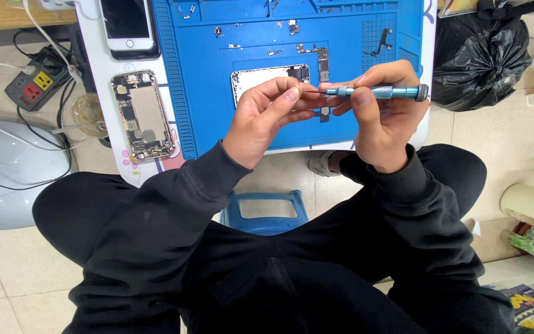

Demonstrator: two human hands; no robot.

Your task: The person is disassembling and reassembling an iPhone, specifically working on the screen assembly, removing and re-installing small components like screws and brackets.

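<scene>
My right hand [378, 117] grips a teal metal precision screwdriver [381, 92] held level, its thin tip pointing left. My left hand [267, 117] pinches at that tip with thumb and forefinger; whatever tiny part sits there is too small to see. Both hands hover over the near edge of a blue repair mat [205, 74]. Behind my fingers on the mat lies a white phone frame [254, 77] with a small circuit board [322, 65] beside it.
An opened phone body [143, 114] showing its insides lies left of the mat, a white phone [127, 23] above it. Small screws and parts dot the mat. A power strip [35, 83] and cables sit at left, a black bag [480, 55] at right, a blue stool [267, 210] below.
</scene>
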